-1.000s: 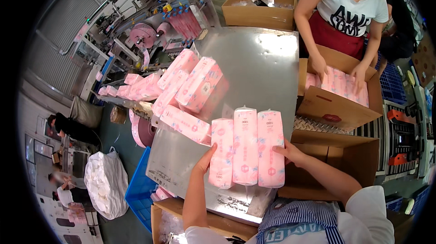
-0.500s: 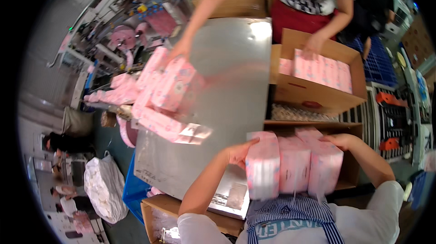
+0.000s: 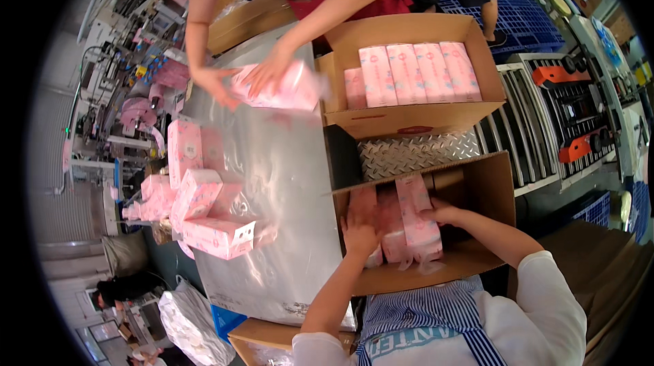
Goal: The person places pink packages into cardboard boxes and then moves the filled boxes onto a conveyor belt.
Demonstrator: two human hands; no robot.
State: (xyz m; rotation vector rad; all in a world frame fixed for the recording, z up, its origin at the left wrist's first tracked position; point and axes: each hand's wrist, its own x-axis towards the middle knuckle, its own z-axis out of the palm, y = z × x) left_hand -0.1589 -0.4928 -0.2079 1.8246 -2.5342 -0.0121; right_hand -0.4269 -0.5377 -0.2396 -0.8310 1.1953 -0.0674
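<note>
Both my hands are inside the near cardboard box (image 3: 490, 230) with a row of pink wrapped tissue packs (image 3: 417, 212). At the row's left side, my left hand (image 3: 361, 228) presses its fingers against a pack. My right hand (image 3: 443, 213) grips the right side of the row, its fingertips partly hidden behind the pack. The middle of the row is blurred. Across the metal table (image 3: 286, 168), a co-worker's two hands hold another pink pack (image 3: 293, 86) beside the far cardboard box (image 3: 409, 117).
Upright pink packs (image 3: 419, 73) stand in a row in the far box. More packs (image 3: 211, 233) are piled on the table's left. A patterned metal plate (image 3: 415, 155) lies between the boxes, leading to a roller conveyor (image 3: 524, 124). Machinery (image 3: 143, 93) stands at far left.
My hands have lowered the row of tissue packs from above the near box into it. The co-worker's hands have brought packs from the pile toward the far box. My view has shifted.
</note>
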